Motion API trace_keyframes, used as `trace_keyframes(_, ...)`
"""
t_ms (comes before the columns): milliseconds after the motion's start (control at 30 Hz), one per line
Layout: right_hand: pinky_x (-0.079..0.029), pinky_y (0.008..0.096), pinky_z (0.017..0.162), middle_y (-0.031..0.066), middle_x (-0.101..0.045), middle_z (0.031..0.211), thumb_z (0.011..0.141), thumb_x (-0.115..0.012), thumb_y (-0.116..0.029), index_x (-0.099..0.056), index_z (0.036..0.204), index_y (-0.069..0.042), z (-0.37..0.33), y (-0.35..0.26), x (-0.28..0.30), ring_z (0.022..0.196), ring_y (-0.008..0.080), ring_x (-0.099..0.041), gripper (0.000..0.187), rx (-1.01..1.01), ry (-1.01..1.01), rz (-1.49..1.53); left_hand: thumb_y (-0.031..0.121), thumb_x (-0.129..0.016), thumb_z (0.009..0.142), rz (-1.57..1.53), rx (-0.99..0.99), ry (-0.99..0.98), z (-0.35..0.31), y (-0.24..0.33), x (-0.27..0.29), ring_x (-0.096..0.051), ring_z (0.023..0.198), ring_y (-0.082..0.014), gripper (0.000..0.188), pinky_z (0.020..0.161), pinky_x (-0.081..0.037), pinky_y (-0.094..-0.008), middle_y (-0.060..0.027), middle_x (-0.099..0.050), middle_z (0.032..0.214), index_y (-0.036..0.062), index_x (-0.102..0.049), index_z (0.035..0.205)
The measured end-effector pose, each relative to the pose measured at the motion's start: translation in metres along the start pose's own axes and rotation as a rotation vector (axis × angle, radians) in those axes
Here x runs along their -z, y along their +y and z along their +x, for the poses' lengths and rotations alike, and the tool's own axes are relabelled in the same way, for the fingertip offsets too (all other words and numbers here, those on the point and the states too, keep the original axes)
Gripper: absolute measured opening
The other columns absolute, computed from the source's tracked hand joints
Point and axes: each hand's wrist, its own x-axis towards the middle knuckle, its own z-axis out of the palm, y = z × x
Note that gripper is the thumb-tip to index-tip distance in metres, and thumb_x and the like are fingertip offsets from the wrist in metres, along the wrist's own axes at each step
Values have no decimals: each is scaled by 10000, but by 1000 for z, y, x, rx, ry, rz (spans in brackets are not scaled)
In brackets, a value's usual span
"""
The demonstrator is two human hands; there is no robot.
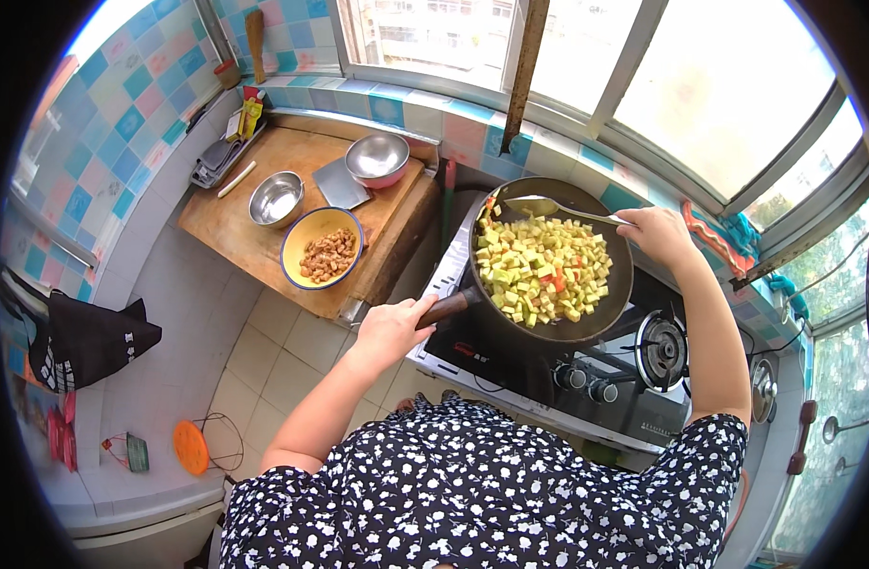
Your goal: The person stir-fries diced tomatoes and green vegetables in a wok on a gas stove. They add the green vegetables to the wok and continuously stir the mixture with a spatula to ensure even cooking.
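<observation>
Hands (pixel 389 332) hold a spatula (pixel 545 206) and pan (pixel 594 197) of diced vegetables (pixel 539 270).

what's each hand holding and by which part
The left hand holds the pan by its brown handle; the right hand holds a metal spatula by its shaft.

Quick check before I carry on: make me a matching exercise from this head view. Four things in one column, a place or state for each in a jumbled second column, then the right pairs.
Column one
1. left hand
2. spatula
3. yellow bowl
4. stove burner

Column two
A. holding brown chunks
B. bare, with no pan on it
C. held in the right hand
D. gripping the pan handle

Pairs: 1-D, 2-C, 3-A, 4-B
</observation>
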Motion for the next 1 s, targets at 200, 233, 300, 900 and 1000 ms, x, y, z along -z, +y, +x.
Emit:
trace_keyframes(200,-494,416,866,131,-701,1003,886,-612,-398,-678,1167,-196,1,-2,-28,965,320,-649,352,-159,-39,263,349,-677,833,-7,-2,-23,0,2,-1,-663,796,-286,513,666,-533,-405,-69,-650,921,211,-511,1298)
trace_keyframes(233,-494,417,864,130,-701,1001,884,-615,-401,-675,1174,-206,-1,-5,-31,966,318,-648,355,-117,-72,216,348,-678,833,-6,1,-22,-1,1,-1,-663,798,-287,513,668,-534,-405,-70,-650,922,209,-511,1298)
trace_keyframes(300,-493,419,857,124,-700,997,879,-624,-400,-664,1200,-237,-2,-19,-31,972,311,-645,362,-54,-82,134,347,-679,832,-3,-3,-19,-1,0,-1,-664,800,-289,513,672,-535,-405,-72,-651,925,205,-512,1296)
trace_keyframes(900,-481,379,695,52,-615,813,847,-661,-281,-642,1204,-176,-141,-62,44,794,248,-630,373,10,-77,-109,364,-693,821,13,-62,21,1,-3,-5,-668,786,-289,523,675,-543,-405,-67,-662,947,206,-522,1289)
trace_keyframes(1000,-468,386,721,73,-647,827,874,-635,-282,-665,1185,-163,-166,-59,72,803,265,-627,334,-81,-60,-6,357,-693,824,3,-71,31,-1,-6,-6,-665,790,-296,532,680,-540,-410,-78,-663,943,191,-518,1299)
